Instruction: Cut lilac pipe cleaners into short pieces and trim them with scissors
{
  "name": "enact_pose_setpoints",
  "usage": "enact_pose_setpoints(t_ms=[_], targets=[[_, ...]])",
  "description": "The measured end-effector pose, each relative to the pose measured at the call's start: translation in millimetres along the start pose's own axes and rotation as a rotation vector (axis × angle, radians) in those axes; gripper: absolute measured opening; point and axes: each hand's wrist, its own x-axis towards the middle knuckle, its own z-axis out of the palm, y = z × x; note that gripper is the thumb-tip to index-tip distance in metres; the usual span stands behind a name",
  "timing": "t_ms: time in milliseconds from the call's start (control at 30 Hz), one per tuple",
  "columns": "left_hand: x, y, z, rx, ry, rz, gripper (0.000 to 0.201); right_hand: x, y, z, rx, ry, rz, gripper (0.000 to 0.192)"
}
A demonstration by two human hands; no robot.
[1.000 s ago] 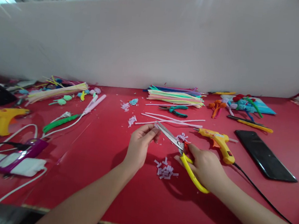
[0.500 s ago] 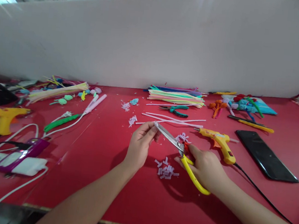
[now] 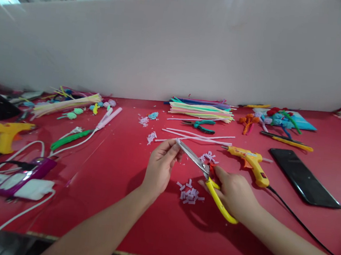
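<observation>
My right hand (image 3: 237, 191) is wrapped round the handles of a pair of scissors (image 3: 194, 157) with yellow grips and long silver blades. The blades point up and left, and their tips meet the fingertips of my left hand (image 3: 162, 165). Thumb and forefinger of that hand are pinched together; a small pale bit shows at the blade tip, too small to name. On the table below the blades lies a pile of short lilac cut pieces (image 3: 190, 195). Another little pile of lilac pieces (image 3: 208, 157) sits behind the scissors.
Several pale pink pipe cleaners (image 3: 200, 138) lie beyond my hands, with teal pliers (image 3: 202, 126) and a pipe cleaner bundle (image 3: 201, 109) behind. On the right are a yellow glue gun (image 3: 250, 160) and a black phone (image 3: 303, 178). A purple power strip (image 3: 36, 172) with cables lies left.
The scissors' yellow handles have drawn slightly closer together in my right hand. My left hand stays almost still at the blade tips.
</observation>
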Motion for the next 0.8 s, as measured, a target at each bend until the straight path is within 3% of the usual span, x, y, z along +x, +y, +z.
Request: enact_pose_setpoints(t_ms=[533,800], targets=[[0.7,-3.1,-4.9,0.079,0.015,0.017,0.008,0.8,4.9,3.4,-0.080,0.037,0.021,0.035],[2.7,-2.7,-6.0,0.033,0.036,0.025,0.009,1.6,1.7,1.2,-0.009,0.003,0.029,0.033]])
